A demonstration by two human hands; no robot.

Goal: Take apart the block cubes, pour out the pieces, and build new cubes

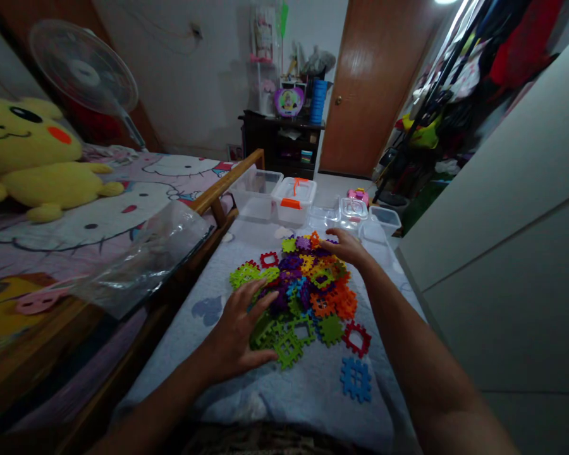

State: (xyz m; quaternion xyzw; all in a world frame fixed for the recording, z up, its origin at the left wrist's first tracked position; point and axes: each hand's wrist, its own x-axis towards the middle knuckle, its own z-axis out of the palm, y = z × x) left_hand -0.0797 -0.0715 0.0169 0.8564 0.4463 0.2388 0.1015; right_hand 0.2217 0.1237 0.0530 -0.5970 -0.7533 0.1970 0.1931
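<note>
A pale blue, cloth-covered bench (303, 395) runs up the middle of the frame, with an open clear bin (257, 199) and a lidded box (291, 208) with orange fittings at its far end, upper centre. Nearer, at the centre of the frame, lies a loose heap (308, 284) of flat, toothed plastic pieces in green, purple, orange, yellow, red and blue. At its lower left, the left hand (239, 325) is open, fingers spread with the thumb well out beside the green pieces; at its upper right, the right hand (344, 246) reaches in from the far side, though whether its fingers grip a piece cannot be told from here. With one hand on either side, the heap looks well bracketed, and low, gentle strokes with slightly curved fingers would likely move the pieces without flinging any over the edge. The teeth may catch on one another or on the cloth, so a light lift at a piece's rim should work better than pressing down. A blue piece (355, 379) sits apart at lower right, with a red frame piece (365, 341) just above it; both call for a careful forearm, since the right arm passes close beside them.
</note>
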